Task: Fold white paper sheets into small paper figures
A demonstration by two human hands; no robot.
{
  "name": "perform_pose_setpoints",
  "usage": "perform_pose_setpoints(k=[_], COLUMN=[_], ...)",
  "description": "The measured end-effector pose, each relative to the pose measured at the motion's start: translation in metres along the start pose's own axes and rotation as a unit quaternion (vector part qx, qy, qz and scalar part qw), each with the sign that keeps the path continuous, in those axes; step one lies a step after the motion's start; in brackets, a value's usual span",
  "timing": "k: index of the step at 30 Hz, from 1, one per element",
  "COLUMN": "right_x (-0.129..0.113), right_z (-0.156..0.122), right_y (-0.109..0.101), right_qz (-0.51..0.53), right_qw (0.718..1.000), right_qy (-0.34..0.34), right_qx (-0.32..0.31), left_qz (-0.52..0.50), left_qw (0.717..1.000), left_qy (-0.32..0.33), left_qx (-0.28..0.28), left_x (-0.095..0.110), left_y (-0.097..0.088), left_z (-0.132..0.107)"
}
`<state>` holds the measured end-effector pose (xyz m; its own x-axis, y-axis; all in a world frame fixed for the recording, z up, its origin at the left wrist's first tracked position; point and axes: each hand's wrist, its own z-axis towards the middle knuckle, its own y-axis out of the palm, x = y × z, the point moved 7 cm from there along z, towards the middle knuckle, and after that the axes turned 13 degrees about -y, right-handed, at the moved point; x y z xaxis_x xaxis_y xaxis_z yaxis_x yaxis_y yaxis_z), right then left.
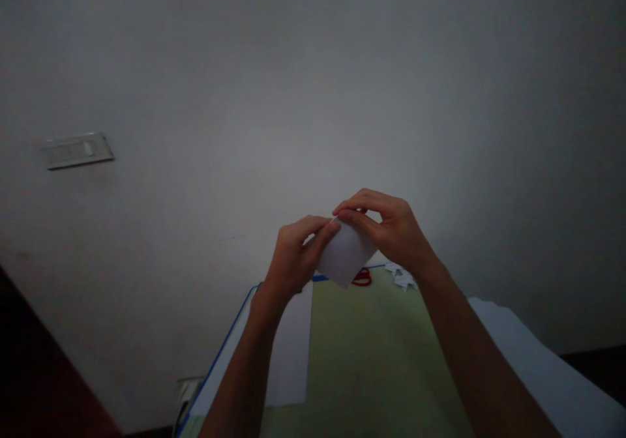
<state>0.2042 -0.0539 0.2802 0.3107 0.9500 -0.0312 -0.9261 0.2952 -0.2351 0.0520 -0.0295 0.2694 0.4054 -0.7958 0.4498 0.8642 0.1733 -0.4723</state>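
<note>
A small piece of white paper [346, 255], perhaps folded, is held up above the far end of the table. My left hand [304, 246] pinches its upper left edge between thumb and fingers. At the top corner, my right hand [384, 219] grips the same paper, thumb and fingertips pressed together close to the left fingertips. Red-handled scissors [362, 277] lie on the table just behind the paper, their blades mostly hidden. White paper cutouts with jagged edges [402, 276] rest to the right of the scissors.
The green tabletop [362, 360] has a blue edge and stands against a grey wall [244, 99]. A large white sheet [291, 353] lies on its left side, partly under my left arm. Something white [533, 360] spreads out at the right. A switch plate [78, 150] is on the wall.
</note>
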Motion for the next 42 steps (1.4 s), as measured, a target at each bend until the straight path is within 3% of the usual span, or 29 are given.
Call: perform_pose_setpoints(k=[10, 24, 42], right_x=[-0.004, -0.003, 0.025], right_z=[0.001, 0.0, -0.017], right_y=[-0.003, -0.006, -0.035], right_qz=[-0.029, -0.065, -0.135], right_qw=[0.999, 0.998, 0.984], right_qy=[-0.028, -0.025, 0.06], right_qx=[0.002, 0.007, 0.101], left_qz=[0.024, 0.024, 0.082], left_qw=[1.0, 0.999, 0.994], left_qy=[-0.008, -0.012, 0.005], left_qx=[0.009, -0.037, -0.07], left_x=[0.001, 0.006, -0.002], left_y=[-0.002, -0.001, -0.003], left_z=[-0.001, -0.002, -0.006])
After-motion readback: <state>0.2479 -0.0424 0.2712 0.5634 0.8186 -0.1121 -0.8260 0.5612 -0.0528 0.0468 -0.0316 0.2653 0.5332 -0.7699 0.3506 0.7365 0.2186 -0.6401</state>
